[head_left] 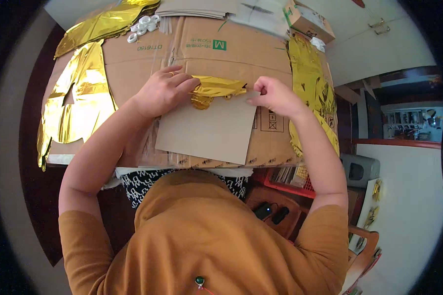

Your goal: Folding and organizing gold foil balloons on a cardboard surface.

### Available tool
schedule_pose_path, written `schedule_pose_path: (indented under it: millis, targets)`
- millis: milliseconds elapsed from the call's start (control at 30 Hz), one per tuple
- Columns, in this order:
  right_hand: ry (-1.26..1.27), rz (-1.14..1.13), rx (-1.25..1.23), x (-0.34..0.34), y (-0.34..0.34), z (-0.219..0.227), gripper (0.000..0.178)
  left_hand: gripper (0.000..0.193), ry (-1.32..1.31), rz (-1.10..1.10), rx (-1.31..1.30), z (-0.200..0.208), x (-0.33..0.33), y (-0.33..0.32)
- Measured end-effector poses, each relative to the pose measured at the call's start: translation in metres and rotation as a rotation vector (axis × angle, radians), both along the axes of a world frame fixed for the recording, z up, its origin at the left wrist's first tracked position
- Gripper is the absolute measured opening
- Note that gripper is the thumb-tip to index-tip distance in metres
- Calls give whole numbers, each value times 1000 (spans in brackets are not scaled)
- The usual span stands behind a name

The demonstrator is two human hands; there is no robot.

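Note:
A grey cardboard sheet (206, 132) lies flat in front of me, its near edge close to the table's front. Across its far edge runs a crumpled strip of gold foil (217, 86), with a loose end hanging over the sheet. My left hand (168, 89) has its fingers curled over the foil's left end; the fingertips are partly hidden. At the sheet's far right corner my right hand (276, 96) is closed in a pinch, thumb below and forefinger above. The foil's right end stops just short of that hand.
Brown cardboard (133, 69) covers the tabletop. Gold foil pieces lie on the left (86, 93) and right (310, 78). At the back are white tape rolls (145, 24), stacked grey sheets (197, 7) and a small box (307, 22). A red crate (290, 184) stands below the table's right.

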State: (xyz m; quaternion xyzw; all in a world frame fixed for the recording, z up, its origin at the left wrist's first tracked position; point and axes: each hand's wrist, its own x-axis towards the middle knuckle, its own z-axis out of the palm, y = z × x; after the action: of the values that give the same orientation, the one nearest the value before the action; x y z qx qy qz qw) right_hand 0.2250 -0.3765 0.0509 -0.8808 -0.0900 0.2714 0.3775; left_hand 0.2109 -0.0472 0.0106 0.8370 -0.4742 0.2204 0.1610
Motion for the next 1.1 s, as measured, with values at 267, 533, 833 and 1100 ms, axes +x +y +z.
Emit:
schedule_pose_path:
  millis: [267,533,833,1100]
  targets:
    - [475,42,193,-8,-62,31,26,33,27,20,-42,3,1,1]
    - [207,-327,61,43,-197,49,15,32,-19,20,-39,-2,0,-2]
    - [-785,35,-523,92,13,57,38,32,-98,39,-29,-14,-6,6]
    - [-839,431,-63,151,275,7,27,24,-173,71,-55,-19,-4,0]
